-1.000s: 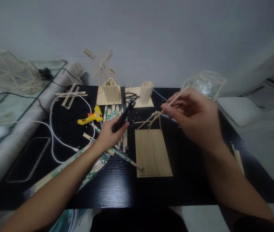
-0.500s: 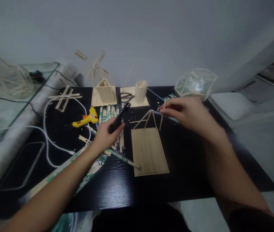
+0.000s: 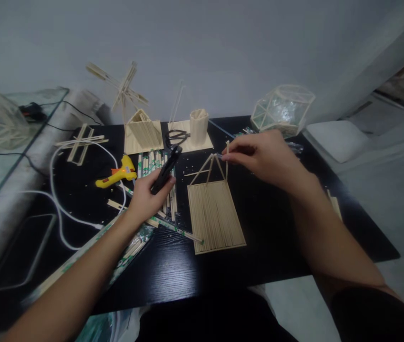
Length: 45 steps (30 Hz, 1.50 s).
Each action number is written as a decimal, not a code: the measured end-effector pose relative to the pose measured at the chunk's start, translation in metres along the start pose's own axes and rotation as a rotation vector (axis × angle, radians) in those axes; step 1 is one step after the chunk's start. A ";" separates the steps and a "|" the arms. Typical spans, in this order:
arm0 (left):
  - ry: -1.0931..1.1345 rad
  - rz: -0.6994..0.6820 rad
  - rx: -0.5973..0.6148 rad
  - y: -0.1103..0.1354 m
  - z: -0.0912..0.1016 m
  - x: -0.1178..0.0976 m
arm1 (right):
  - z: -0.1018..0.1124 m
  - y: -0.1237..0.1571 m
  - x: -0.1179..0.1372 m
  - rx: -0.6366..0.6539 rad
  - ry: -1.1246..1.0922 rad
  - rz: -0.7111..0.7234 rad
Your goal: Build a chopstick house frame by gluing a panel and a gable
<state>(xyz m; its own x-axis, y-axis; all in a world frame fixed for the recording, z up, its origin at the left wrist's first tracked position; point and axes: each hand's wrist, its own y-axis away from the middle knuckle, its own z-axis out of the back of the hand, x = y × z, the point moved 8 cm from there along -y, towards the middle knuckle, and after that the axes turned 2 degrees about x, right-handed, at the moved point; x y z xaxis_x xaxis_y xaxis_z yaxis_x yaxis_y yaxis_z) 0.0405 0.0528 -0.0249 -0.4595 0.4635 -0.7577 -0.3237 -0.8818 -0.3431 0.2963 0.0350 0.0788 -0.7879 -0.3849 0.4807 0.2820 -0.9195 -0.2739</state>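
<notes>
My left hand (image 3: 148, 195) is closed around a slim black tool (image 3: 167, 170), whose exact kind I cannot make out. My right hand (image 3: 259, 154) pinches the upper part of a thin wooden stick (image 3: 227, 164), which stands nearly upright by the far right corner of a flat wooden-stick panel (image 3: 216, 216). Several slanted sticks rise from the panel's far edge and meet in a peak (image 3: 213, 156), just left of my right fingertips. Something small and bluish shows between the peak and those fingertips. One wrapped stick's end rests on the panel's near left corner.
Left of the panel lie wrapped chopsticks (image 3: 152, 164) and a yellow glue gun (image 3: 118, 175). A white cable (image 3: 56, 199) loops at left. Behind stand a stick windmill (image 3: 144, 133), a stick cup (image 3: 199, 128) and a faceted stick frame (image 3: 283, 111). The black table (image 3: 276, 251) ends near my lap.
My right hand has moved left, bringing its stick up to the panel's far right corner beside the peak. The left hand keeps the black tool. The view has shifted slightly.
</notes>
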 end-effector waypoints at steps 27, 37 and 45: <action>-0.054 0.024 -0.019 0.000 0.001 0.002 | -0.010 -0.003 0.006 0.039 -0.018 0.080; -0.064 0.056 0.005 0.000 0.000 0.003 | -0.016 -0.003 0.012 0.058 0.035 0.097; -0.070 -0.008 0.028 0.000 -0.001 -0.002 | -0.020 -0.001 0.016 0.053 0.124 0.095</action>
<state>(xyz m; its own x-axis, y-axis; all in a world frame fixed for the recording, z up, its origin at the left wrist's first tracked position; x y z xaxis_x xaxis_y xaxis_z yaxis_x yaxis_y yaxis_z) 0.0421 0.0514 -0.0239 -0.5131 0.4762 -0.7141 -0.3497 -0.8758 -0.3328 0.2727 0.0315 0.0697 -0.8170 -0.4603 0.3473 0.3841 -0.8837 -0.2674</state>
